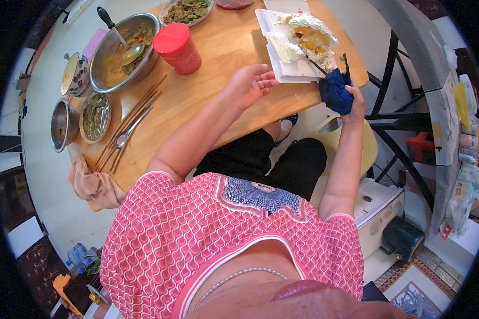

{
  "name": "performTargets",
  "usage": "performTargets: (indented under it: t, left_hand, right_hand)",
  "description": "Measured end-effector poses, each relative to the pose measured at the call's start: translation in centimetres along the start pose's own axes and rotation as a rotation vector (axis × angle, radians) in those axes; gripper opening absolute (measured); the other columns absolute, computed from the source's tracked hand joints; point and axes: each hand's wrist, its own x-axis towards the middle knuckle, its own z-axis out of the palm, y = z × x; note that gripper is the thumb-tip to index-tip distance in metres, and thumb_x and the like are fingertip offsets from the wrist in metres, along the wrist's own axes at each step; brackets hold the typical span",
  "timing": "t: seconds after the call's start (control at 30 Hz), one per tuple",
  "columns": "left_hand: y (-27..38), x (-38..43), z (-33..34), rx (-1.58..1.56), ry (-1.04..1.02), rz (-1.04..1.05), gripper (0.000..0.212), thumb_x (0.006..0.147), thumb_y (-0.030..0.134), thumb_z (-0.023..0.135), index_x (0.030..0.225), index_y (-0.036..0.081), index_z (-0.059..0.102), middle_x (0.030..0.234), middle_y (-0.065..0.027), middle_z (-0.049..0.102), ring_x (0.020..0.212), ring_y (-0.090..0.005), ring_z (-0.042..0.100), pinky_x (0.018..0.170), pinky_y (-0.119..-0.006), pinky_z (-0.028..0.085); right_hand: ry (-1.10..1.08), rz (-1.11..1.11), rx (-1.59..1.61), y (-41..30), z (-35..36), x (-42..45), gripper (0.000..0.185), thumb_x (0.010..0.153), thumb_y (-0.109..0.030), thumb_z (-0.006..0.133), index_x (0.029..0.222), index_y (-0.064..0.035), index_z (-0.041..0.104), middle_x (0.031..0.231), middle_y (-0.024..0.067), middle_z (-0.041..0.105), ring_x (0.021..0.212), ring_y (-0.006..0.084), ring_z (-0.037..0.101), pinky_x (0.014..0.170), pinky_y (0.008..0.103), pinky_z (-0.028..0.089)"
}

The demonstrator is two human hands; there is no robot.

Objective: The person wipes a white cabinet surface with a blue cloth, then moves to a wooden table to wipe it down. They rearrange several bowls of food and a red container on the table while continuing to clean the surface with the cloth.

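Observation:
My left hand [252, 85] is over the wooden table with its fingers loosely curled and apart, holding nothing; its fingertips are close to a white cake tray [297, 76]. On the tray lies a partly eaten cream cake [313, 34] with yellow-orange fruit and smeared cream. At the table's right edge, my right hand [355, 101] grips a bunched dark blue cloth [336, 92]. A thin dark utensil [315, 65] runs from the cream to the cloth; whether the hand also grips it is hidden. Another dark, thin piece stands up from the cloth.
Left of my left hand are a red-lidded jar [178, 48], a steel bowl [155, 30] of food with a ladle [132, 54], chopsticks [137, 115], a spoon [121, 139] and smaller bowls. A pinkish cloth [94, 183] hangs at the table corner. A yellow stool [365, 143] stands below right.

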Motion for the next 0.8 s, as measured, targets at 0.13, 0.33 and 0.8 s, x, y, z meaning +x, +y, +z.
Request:
performTargets:
  t: [0.13,0.33,0.8]
  left_hand:
    - [0.1,3.1,-2.1,0.074,-0.003,0.081,0.014,0.082,0.01,0.056,0.095,0.004,0.052,0.074,-0.0063,0.056,0.063,-0.0178,0.058,0.051,-0.03,0.042]
    - [1.1,0.7,-4.8,0.254,0.112,0.188,0.014,0.08,0.004,0.056,0.092,0.006,0.051,0.076,-0.0067,0.056,0.062,-0.0175,0.057,0.051,-0.03,0.045]
    - [1.7,-5.6,-12.1,0.117,0.344,0.293,0.024,0.088,0.002,0.044,0.112,-0.002,0.044,0.098,-0.0173,0.058,0.087,-0.0244,0.062,0.074,-0.033,0.053]
  right_hand:
    - [0.066,0.004,0.013,0.6,0.5,-0.2,0.057,0.072,-0.013,0.049,0.126,0.003,0.044,0.115,0.0139,0.054,0.1,0.0222,0.057,0.085,0.0303,0.048]
    - [-0.034,0.022,-0.001,2.3,2.5,-1.0,0.061,0.07,-0.01,0.05,0.129,0.0042,0.041,0.122,0.0168,0.05,0.107,0.0239,0.054,0.094,0.0312,0.042]
    - [0.155,-0.239,-0.228,-5.5,0.6,3.4,0.048,0.071,-0.01,0.053,0.116,0.0043,0.05,0.101,0.0147,0.06,0.081,0.0218,0.063,0.066,0.0305,0.054]
